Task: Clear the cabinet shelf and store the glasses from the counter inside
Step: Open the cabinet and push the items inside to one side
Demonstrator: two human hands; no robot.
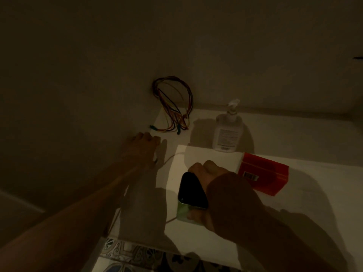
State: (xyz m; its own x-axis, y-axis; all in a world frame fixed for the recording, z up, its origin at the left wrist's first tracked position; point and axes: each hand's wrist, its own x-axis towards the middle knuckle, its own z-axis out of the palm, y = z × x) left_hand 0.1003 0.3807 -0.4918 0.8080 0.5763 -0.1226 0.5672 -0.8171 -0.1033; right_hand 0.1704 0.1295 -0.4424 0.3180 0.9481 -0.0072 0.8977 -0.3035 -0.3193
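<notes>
Place: home interior, dim light | Evidence: white shelf (294,134) against plain wall; pump bottle (227,132) and red carton (263,178) on it | bundle of coloured wires (172,107) at wall | patterned floor tiles (137,254) below

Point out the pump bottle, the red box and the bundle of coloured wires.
pump bottle (227,134), head view, on its label.
red box (264,171), head view, on its top face.
bundle of coloured wires (172,107), head view, on the hanging strands.

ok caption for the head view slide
Right hand grips a dark phone on the dim shelf; left hand rests beside coloured wires.
</notes>
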